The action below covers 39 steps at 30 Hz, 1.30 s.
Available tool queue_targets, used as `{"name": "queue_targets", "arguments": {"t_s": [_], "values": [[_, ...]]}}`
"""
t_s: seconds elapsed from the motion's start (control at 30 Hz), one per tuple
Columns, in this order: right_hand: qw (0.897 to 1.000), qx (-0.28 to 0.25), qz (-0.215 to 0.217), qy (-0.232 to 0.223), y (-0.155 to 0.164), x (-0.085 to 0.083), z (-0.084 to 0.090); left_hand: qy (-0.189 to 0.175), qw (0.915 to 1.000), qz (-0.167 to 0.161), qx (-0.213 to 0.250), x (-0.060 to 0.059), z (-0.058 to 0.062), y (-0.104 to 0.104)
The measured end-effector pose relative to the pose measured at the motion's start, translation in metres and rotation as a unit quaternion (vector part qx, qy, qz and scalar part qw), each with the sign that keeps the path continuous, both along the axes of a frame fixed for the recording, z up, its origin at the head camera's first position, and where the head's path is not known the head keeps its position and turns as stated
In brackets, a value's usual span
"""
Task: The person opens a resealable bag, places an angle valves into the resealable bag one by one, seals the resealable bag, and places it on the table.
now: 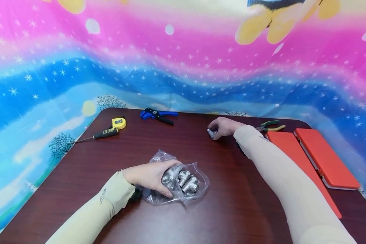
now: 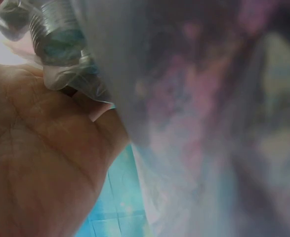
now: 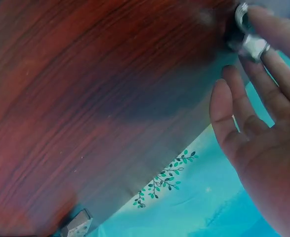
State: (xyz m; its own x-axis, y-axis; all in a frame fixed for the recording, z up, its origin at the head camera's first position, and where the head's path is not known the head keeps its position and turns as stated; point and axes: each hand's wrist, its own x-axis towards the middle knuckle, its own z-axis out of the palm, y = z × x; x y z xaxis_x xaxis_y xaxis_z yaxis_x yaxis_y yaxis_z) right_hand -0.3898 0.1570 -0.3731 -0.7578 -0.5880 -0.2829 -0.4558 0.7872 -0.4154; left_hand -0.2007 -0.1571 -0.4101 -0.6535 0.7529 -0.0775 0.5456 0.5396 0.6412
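My left hand (image 1: pixel 152 174) grips a clear plastic bag (image 1: pixel 203 184) near the middle of the table, thumb and fingers around its side. Several shiny metal pipe fittings (image 1: pixel 190 184) lie inside the bag. A threaded fitting (image 2: pixel 58 29) shows through the plastic in the left wrist view, where the bag blurs much of the picture. Farther back and to the right, my right hand (image 1: pixel 225 126) pinches a single metal fitting (image 1: pixel 211 133) low over the table. The right wrist view shows this fitting (image 3: pixel 255 46) between thumb and fingertips, the other fingers extended. Whether it touches the table I cannot tell.
Two long orange-red case parts (image 1: pixel 329 159) lie on the right, with green-and-yellow-handled pliers (image 1: pixel 272 127) behind. A blue-handled tool (image 1: pixel 167 113) lies at the back edge. On the left are a yellow tape measure (image 1: pixel 119 123) and a screwdriver (image 1: pixel 105 133). A printed cloth (image 1: pixel 170 81) hangs behind.
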Motion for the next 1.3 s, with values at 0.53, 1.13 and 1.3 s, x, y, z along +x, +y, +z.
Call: {"name": "queue_targets", "arguments": {"t_s": [0.53, 1.13, 1.3], "values": [[0.985, -0.14, -0.048, 0.093, 0.018, 0.128, 0.038, 0.009, 0.9999, 0.007, -0.006, 0.0, 0.002, 0.0], [0.976, -0.131, -0.065, 0.162, -0.029, 0.243, -0.006, 0.011, 0.9999, 0.005, -0.003, 0.0, -0.001, -0.002], [0.973, -0.127, -0.055, 0.183, -0.047, 0.24, -0.011, 0.015, 0.9999, 0.002, 0.0, 0.0, -0.001, 0.0]]}}
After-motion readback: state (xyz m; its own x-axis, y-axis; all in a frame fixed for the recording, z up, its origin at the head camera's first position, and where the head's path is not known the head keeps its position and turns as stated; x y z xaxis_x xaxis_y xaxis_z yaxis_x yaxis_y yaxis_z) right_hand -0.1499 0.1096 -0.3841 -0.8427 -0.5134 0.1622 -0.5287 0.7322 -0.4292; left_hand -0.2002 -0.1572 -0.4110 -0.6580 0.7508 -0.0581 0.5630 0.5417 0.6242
